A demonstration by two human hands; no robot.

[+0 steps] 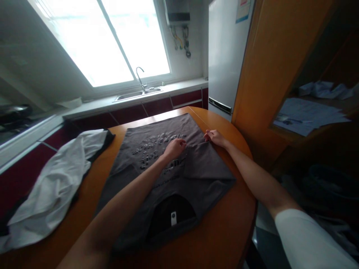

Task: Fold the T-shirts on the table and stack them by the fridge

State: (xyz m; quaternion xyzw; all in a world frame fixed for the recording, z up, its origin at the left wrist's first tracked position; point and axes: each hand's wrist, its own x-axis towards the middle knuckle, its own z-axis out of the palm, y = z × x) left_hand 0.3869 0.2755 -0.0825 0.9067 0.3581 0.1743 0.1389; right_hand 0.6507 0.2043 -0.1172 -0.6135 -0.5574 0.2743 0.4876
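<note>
A dark grey T-shirt (204,160) lies spread on the round wooden table (232,220), its neck opening with a white label towards me. Shiny dark lettering covers its front. The sleeve on the right is folded inward over the body of the shirt. My left hand (174,148) is closed in a pinch at the inner corner of that sleeve's edge. At the outer corner, near the shirt's right side, my right hand (215,137) has its fingers curled together on the cloth. My left forearm hides part of the lettering.
A crumpled light grey and black garment (60,179) lies on the table's left side. Beyond the table are a counter (103,98) with a sink (130,95) and tap, and a fridge (227,52). Papers (305,116) rest on a shelf at right.
</note>
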